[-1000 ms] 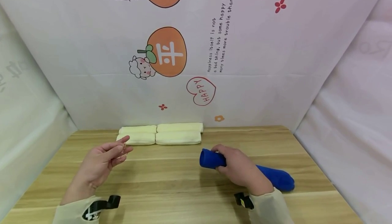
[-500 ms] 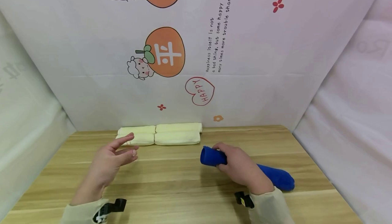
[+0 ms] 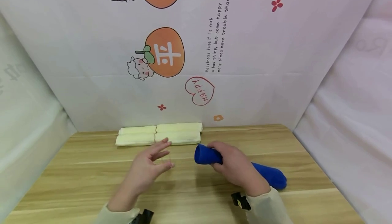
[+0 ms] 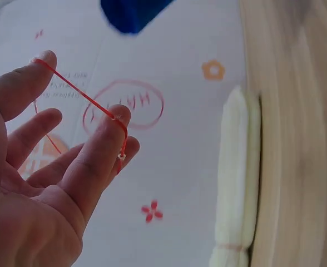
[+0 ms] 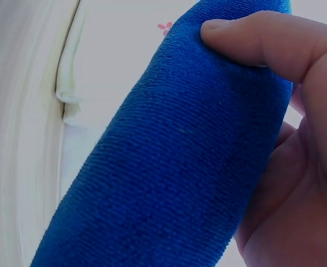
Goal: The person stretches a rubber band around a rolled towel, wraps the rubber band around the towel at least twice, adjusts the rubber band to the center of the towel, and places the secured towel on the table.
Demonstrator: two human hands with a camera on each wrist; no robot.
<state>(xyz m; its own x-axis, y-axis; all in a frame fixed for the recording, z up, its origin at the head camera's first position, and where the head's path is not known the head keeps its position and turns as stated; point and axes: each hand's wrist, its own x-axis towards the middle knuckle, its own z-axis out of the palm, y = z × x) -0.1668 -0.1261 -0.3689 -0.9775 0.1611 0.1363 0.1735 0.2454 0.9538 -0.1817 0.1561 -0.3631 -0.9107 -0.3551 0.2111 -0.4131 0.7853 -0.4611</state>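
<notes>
My right hand (image 3: 235,164) grips a rolled blue towel (image 3: 206,155) near its left end, thumb on one side and fingers on the other. The roll's other end slants down past the wrist to the right. In the right wrist view the ribbed blue cloth (image 5: 169,139) fills the middle, with the thumb pressed on it. My left hand (image 3: 145,166) is just left of the roll's end, thumb and fingers spread. A thin red rubber band (image 4: 80,91) is stretched between its thumb and fingers. A gap separates the left fingertips from the towel.
Pale yellow rolled towels (image 3: 179,137), each tied near the middle or lying end to end, lie along the back of the wooden table (image 3: 92,176). A white printed backdrop (image 3: 260,64) rises behind them, and white cloth walls stand on both sides.
My left hand has moved right toward the blue roll, its fingers spreading with the rubber band around them. My right hand has shifted slightly left with the towel.
</notes>
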